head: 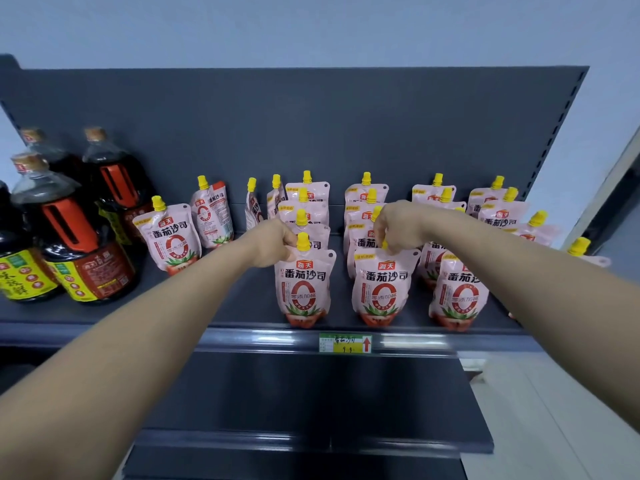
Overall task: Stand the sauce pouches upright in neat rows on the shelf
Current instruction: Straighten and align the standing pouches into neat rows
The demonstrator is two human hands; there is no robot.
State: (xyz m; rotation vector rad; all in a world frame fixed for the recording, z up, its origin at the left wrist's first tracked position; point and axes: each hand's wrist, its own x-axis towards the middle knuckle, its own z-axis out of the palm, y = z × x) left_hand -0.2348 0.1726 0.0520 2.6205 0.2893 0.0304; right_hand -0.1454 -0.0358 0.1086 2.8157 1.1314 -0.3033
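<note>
Pink tomato sauce pouches with yellow caps stand in several rows on a dark grey shelf (242, 320). My left hand (273, 242) pinches the top of the front pouch (304, 289) by its yellow cap. My right hand (398, 226) grips the cap of the neighbouring front pouch (381, 289), hiding the cap. Another front pouch (457, 296) stands to the right, partly behind my right forearm. Looser pouches stand to the left, one (171, 237) tilted and forward, another (212, 216) behind it.
Dark soy sauce bottles (79, 244) with red handles crowd the shelf's left end. A green price tag (345, 342) sits on the shelf's front rail. A lower shelf (311, 441) lies below. More pouches (585, 251) reach the shelf's right end.
</note>
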